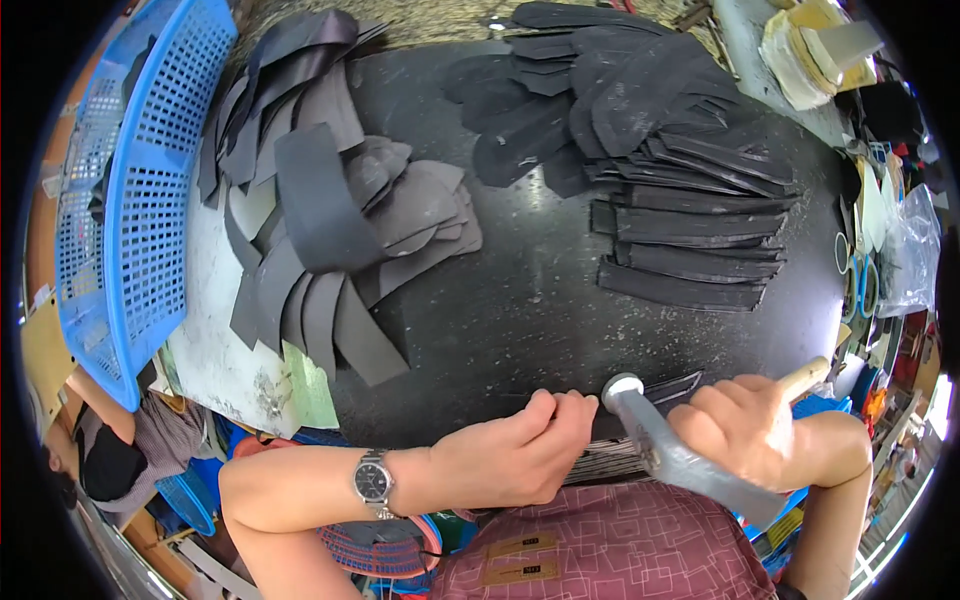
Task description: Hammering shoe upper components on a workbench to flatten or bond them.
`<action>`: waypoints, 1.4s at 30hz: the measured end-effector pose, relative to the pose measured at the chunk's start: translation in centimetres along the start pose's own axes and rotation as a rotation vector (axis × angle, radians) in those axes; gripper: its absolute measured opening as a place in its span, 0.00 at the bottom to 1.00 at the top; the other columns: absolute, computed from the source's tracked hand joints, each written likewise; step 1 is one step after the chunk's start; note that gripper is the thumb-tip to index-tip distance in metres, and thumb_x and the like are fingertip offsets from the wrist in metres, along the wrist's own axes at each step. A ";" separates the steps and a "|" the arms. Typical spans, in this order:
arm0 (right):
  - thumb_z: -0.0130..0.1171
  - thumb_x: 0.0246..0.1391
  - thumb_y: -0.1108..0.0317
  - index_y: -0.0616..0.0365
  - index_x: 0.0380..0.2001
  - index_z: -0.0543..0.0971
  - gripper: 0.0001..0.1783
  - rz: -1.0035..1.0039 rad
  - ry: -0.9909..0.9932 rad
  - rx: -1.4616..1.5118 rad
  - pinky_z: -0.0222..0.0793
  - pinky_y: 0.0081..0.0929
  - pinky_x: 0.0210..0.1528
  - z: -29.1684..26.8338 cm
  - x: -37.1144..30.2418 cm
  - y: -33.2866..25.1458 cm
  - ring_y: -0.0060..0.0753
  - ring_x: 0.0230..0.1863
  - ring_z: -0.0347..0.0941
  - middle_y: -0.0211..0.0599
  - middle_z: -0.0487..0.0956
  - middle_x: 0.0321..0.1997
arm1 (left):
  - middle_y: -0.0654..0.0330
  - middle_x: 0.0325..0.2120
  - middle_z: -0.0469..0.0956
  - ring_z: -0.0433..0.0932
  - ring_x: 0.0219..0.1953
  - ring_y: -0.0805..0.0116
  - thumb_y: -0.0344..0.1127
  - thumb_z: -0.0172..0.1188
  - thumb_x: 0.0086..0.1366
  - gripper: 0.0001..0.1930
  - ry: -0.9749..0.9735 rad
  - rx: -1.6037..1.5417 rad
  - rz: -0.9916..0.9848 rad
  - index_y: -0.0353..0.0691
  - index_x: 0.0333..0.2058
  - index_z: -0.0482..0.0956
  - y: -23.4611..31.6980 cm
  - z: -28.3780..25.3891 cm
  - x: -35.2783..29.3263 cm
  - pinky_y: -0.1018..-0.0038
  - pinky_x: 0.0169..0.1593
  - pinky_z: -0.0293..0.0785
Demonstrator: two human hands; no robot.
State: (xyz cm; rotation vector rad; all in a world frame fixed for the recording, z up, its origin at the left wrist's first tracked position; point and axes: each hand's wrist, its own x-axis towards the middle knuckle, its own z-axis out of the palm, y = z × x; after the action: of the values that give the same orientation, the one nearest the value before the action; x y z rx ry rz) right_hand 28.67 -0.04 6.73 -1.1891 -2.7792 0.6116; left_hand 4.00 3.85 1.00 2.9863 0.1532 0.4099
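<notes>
My right hand (742, 428) is wrapped round the pale wooden handle of a hammer (690, 465). Its grey metal head slants across in front of that hand, with the round striking face close to my left fingertips. My left hand (522, 445), a watch on its wrist, is closed in a pinch at the near edge of the black work surface (500, 340). Just beyond the hammer face lies a narrow black strip (675, 387), whose line seems to run under the left fingers. The hand and hammer hide its middle.
Loose dark grey curved pieces (325, 210) lie in a heap at the left. Flat black pieces (640, 90) and a row of folded black strips (695, 230) lie at the right. A blue basket (150, 180) stands far left, a glue-stained pot (805, 60) back right, scissors (858, 283) on the right.
</notes>
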 end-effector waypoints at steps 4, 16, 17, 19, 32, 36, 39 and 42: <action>0.57 0.32 0.63 0.57 0.25 0.69 0.14 -0.025 -0.046 0.017 0.58 0.21 0.13 -0.5 1.5 -0.2 0.22 0.14 0.64 0.26 0.61 0.17 | 0.55 0.36 0.76 0.70 0.40 0.62 0.36 0.54 0.51 0.19 0.009 -0.027 -0.071 0.27 0.38 0.78 -0.4 -0.5 -1.7 0.70 0.44 0.67; 0.56 0.32 0.65 0.58 0.26 0.69 0.14 -0.134 -0.108 0.058 0.61 0.22 0.14 -0.7 5.2 -1.3 0.24 0.14 0.66 0.27 0.62 0.17 | 0.58 0.34 0.75 0.70 0.40 0.63 0.37 0.53 0.51 0.19 0.091 0.027 -0.155 0.29 0.38 0.79 -0.2 -1.3 -5.3 0.70 0.44 0.66; 0.56 0.32 0.65 0.58 0.26 0.69 0.14 -0.125 -0.138 0.060 0.61 0.23 0.14 -0.6 5.4 -1.2 0.24 0.14 0.66 0.27 0.63 0.17 | 0.58 0.34 0.75 0.70 0.40 0.63 0.37 0.53 0.51 0.19 0.090 0.030 -0.162 0.29 0.38 0.79 -0.1 -1.2 -5.6 0.70 0.44 0.66; 0.56 0.32 0.66 0.58 0.26 0.69 0.14 -0.141 -0.092 0.088 0.60 0.23 0.14 -0.2 5.8 -1.1 0.24 0.14 0.65 0.27 0.62 0.17 | 0.58 0.34 0.75 0.70 0.40 0.63 0.37 0.54 0.51 0.19 0.062 0.167 -0.142 0.29 0.38 0.79 0.3 -1.4 -6.2 0.70 0.44 0.66; 0.56 0.33 0.64 0.56 0.26 0.69 0.13 -0.154 -0.099 0.044 0.60 0.23 0.15 -0.6 8.3 -2.8 0.24 0.13 0.64 0.27 0.61 0.17 | 0.62 0.33 0.73 0.70 0.35 0.69 0.34 0.57 0.51 0.14 0.115 0.064 -0.307 0.38 0.37 0.81 0.6 -1.4 -7.4 0.74 0.39 0.66; 0.56 0.35 0.65 0.56 0.26 0.69 0.13 -0.164 -0.039 -0.003 0.60 0.23 0.15 0.1 8.2 -3.0 0.25 0.15 0.66 0.28 0.62 0.17 | 0.59 0.32 0.72 0.69 0.37 0.63 0.36 0.53 0.51 0.20 0.092 0.006 -0.314 0.29 0.40 0.77 1.4 -1.5 -7.0 0.70 0.41 0.66; 0.56 0.37 0.64 0.57 0.27 0.68 0.13 -0.160 -0.064 0.045 0.62 0.24 0.15 0.1 9.1 -2.3 0.26 0.15 0.67 0.29 0.63 0.19 | 0.60 0.28 0.70 0.69 0.35 0.65 0.35 0.53 0.50 0.21 0.044 0.018 -0.317 0.27 0.41 0.77 2.9 -1.0 -6.2 0.73 0.38 0.66; 0.56 0.40 0.65 0.58 0.26 0.67 0.12 -0.250 0.101 0.082 0.65 0.24 0.15 -0.3 9.7 -3.1 0.27 0.17 0.69 0.29 0.65 0.19 | 0.64 0.20 0.64 0.66 0.26 0.70 0.35 0.55 0.48 0.11 0.090 -0.013 -0.263 0.35 0.30 0.77 3.0 -1.1 -5.9 0.76 0.28 0.60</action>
State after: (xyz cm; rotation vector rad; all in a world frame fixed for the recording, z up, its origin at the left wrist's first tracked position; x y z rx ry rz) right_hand 19.79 4.92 7.20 -0.8159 -2.7278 0.6154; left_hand -1.74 0.32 0.90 2.8810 0.5419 0.5092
